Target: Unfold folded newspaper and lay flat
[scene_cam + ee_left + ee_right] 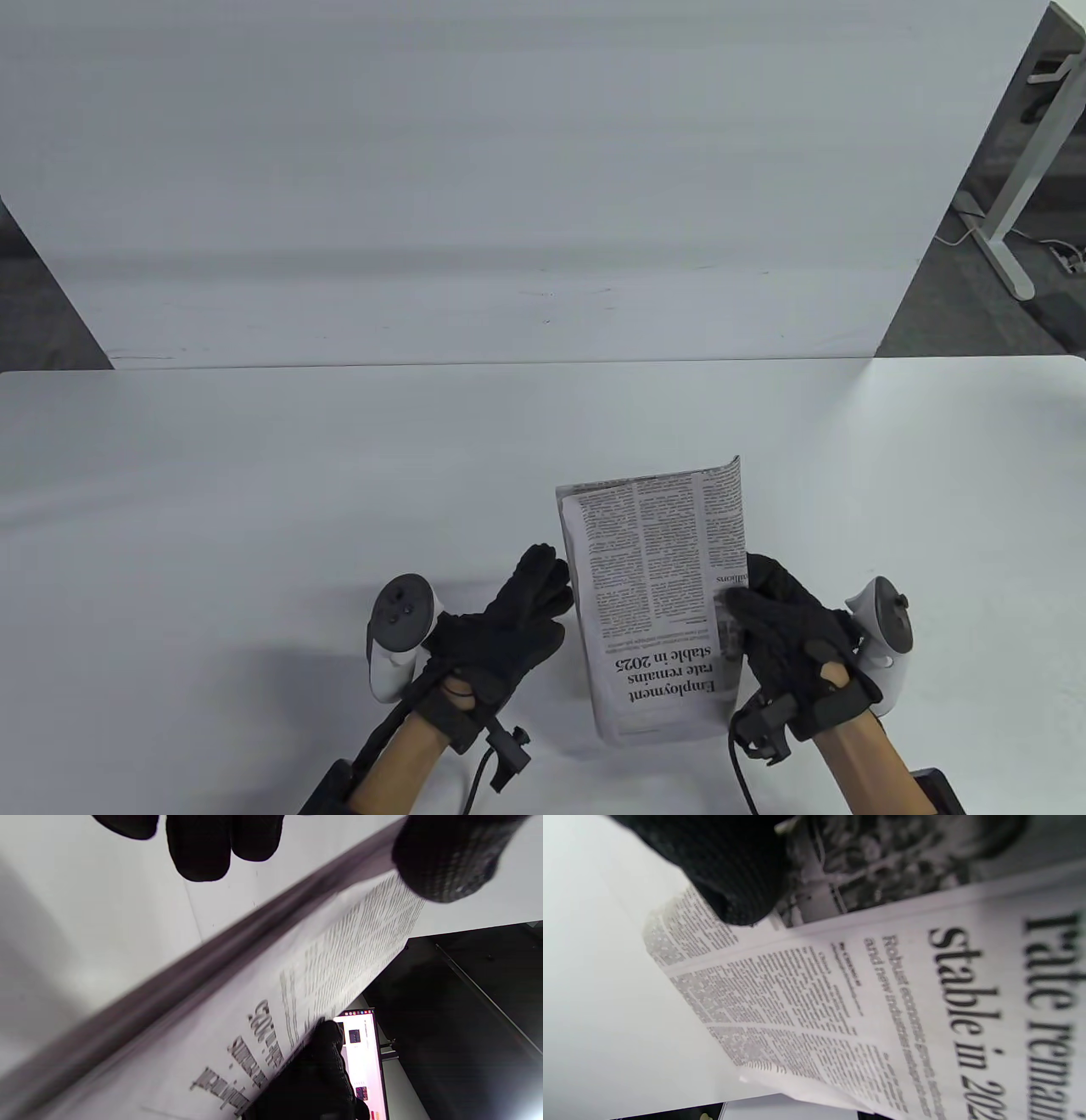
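Down at the near edge, the right hand (785,628) has the folded newspaper (657,594) pinched at its right side, thumb on top over the print, fingers curled round underneath. The left hand (501,632) sits just beside the paper's left edge, fingers fairly straight and reaching toward it; whether they touch the sheet, I can't tell, but nothing is clasped in them. The paper is a tall narrow strip, headline end nearest the person, held at the near middle of the white table (254,509), right of centre, and apparently lifted a little, since the left wrist view looks along its underside. Its far right corner (734,465) curls upward.

Judgement now: this is thin newsprint, light, floppy and easy to tear, so it will sag wherever it isn't supported. Best grips look like the free edges on either side, each hand taking one layer and drawing apart gently, not tugging at the crease

Beyond, a second white table (509,170) stands bare
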{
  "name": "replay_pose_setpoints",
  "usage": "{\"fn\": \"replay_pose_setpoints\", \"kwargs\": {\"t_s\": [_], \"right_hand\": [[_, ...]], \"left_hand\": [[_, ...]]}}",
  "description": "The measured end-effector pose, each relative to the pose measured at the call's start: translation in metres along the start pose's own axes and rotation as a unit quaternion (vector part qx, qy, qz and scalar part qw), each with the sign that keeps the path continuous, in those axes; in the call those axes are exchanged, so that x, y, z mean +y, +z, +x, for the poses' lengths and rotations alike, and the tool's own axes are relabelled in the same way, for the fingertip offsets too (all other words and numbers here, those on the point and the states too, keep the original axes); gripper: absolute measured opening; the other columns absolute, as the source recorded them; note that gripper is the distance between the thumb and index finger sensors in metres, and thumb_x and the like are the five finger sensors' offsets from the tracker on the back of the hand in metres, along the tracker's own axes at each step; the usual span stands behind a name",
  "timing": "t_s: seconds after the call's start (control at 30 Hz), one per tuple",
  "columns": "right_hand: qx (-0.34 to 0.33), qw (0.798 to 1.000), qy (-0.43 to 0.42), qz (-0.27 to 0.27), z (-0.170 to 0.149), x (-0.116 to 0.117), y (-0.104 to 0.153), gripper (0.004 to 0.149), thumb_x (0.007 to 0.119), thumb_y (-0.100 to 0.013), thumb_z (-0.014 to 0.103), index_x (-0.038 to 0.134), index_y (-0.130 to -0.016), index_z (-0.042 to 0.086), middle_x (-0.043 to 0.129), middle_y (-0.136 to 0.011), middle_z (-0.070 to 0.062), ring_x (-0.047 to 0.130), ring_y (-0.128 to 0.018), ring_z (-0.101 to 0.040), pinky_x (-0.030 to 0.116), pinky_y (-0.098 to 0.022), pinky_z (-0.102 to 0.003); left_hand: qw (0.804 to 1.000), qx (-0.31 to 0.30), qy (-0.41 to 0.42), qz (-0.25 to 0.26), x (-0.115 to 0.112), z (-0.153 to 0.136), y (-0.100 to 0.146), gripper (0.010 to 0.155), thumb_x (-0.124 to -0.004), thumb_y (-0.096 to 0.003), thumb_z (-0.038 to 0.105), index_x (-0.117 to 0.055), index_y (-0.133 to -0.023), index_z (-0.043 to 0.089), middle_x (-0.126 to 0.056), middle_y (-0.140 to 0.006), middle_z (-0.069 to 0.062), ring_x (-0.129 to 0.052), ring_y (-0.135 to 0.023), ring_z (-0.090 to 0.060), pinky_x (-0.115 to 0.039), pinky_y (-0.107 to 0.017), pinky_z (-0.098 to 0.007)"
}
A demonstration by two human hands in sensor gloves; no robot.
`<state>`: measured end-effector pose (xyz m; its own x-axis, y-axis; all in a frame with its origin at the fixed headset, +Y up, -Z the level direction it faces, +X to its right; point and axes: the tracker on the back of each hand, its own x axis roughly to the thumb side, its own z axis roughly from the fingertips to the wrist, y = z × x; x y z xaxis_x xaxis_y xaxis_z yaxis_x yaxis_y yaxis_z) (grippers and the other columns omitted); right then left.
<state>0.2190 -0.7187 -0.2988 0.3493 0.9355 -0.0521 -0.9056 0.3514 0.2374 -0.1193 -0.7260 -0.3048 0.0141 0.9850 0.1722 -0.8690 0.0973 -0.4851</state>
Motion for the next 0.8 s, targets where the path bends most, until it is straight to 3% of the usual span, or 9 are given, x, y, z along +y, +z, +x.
{"fn": "replay_pose_setpoints", "kwargs": {"t_s": [0.1,0.23,0.33,0.37,0.43,0.47,0.57,0.67,0.8], "right_hand": [[0.007,1.0,0.012,0.011,-0.004,0.009,-0.001,0.048,0.089,-0.042,0.026,0.073,-0.086,0.016,0.091,-0.082,-0.014,0.102,-0.062,-0.04,0.068,-0.06,-0.062],[0.017,1.0,0.021,0.001,-0.007,0.014,-0.001,0.05,0.089,-0.042,0.025,0.07,-0.087,0.015,0.088,-0.085,-0.015,0.098,-0.066,-0.042,0.064,-0.061,-0.065],[0.0,0.99,0.13,-0.061,0.002,0.014,0.003,0.061,0.086,-0.044,0.025,0.056,-0.096,0.012,0.072,-0.097,-0.021,0.079,-0.082,-0.053,0.053,-0.063,-0.071],[-0.022,0.978,0.188,-0.092,0.007,0.016,0.006,0.069,0.086,-0.044,0.026,0.049,-0.1,0.01,0.063,-0.102,-0.023,0.07,-0.088,-0.057,0.051,-0.063,-0.073],[-0.08,0.93,0.324,-0.156,0.021,0.025,0.018,0.076,0.085,-0.043,0.03,0.042,-0.103,0.012,0.054,-0.107,-0.023,0.06,-0.094,-0.058,0.051,-0.064,-0.072],[-0.133,0.887,0.401,-0.187,0.03,0.038,0.028,0.077,0.085,-0.042,0.032,0.043,-0.103,0.013,0.054,-0.108,-0.022,0.06,-0.095,-0.058,0.052,-0.064,-0.071],[-0.185,0.863,0.449,-0.143,0.036,0.067,0.038,0.073,0.084,-0.042,0.034,0.05,-0.103,0.013,0.059,-0.108,-0.024,0.063,-0.097,-0.056,0.057,-0.065,-0.069],[-0.176,0.887,0.423,-0.059,0.02,0.092,0.036,0.073,0.084,-0.042,0.036,0.051,-0.103,0.011,0.062,-0.107,-0.027,0.068,-0.095,-0.057,0.061,-0.063,-0.068],[-0.132,0.896,0.423,0.006,-0.005,0.107,0.028,0.087,0.085,-0.041,0.042,0.035,-0.105,0.009,0.038,-0.112,-0.029,0.045,-0.099,-0.061,0.053,-0.063,-0.073]], "left_hand": [[1.0,0.005,-0.014,0.003,-0.004,-0.001,-0.001,0.086,-0.086,-0.0445,0.046,-0.036,-0.109,0.018,-0.061,-0.11,-0.017,-0.076,-0.097,-0.048,-0.058,-0.07,-0.062],[0.999,0.005,-0.006,0.032,-0.004,0.002,-0.001,0.052,-0.08,-0.0477,0.034,-0.074,-0.097,0.019,-0.094,-0.089,-0.01,-0.099,-0.082,-0.039,-0.072,-0.064,-0.056],[0.998,0.019,0.0,0.064,0.001,0.0,0.001,0.045,-0.079,-0.0476,0.032,-0.083,-0.092,0.021,-0.101,-0.082,-0.009,-0.104,-0.075,-0.038,-0.075,-0.061,-0.054],[0.997,0.022,-0.006,0.075,0.004,-0.001,0.002,0.045,-0.078,-0.0479,0.032,-0.082,-0.092,0.022,-0.101,-0.082,-0.008,-0.104,-0.075,-0.037,-0.076,-0.061,-0.054],[0.993,0.023,-0.02,0.112,0.01,0.001,0.005,0.045,-0.078,-0.0476,0.032,-0.083,-0.092,0.021,-0.101,-0.082,-0.009,-0.104,-0.075,-0.038,-0.075,-0.061,-0.054],[0.991,0.02,-0.031,0.132,0.013,0.003,0.007,0.045,-0.078,-0.0477,0.033,-0.083,-0.092,0.022,-0.1,-0.082,-0.008,-0.104,-0.075,-0.037,-0.076,-0.061,-0.054],[0.985,0.008,-0.041,0.165,0.013,0.007,0.01,0.046,-0.079,-0.0475,0.033,-0.082,-0.092,0.021,-0.1,-0.082,-0.009,-0.104,-0.075,-0.037,-0.076,-0.061,-0.053],[0.987,-0.004,-0.044,0.155,0.001,0.008,0.01,0.046,-0.079,-0.0473,0.033,-0.082,-0.092,0.02,-0.1,-0.083,-0.009,-0.104,-0.075,-0.037,-0.077,-0.06,-0.053],[0.994,-0.018,-0.025,0.108,-0.021,0.01,0.006,0.048,-0.079,-0.0472,0.034,-0.081,-0.092,0.018,-0.1,-0.083,-0.011,-0.104,-0.075,-0.037,-0.077,-0.06,-0.053]]}}
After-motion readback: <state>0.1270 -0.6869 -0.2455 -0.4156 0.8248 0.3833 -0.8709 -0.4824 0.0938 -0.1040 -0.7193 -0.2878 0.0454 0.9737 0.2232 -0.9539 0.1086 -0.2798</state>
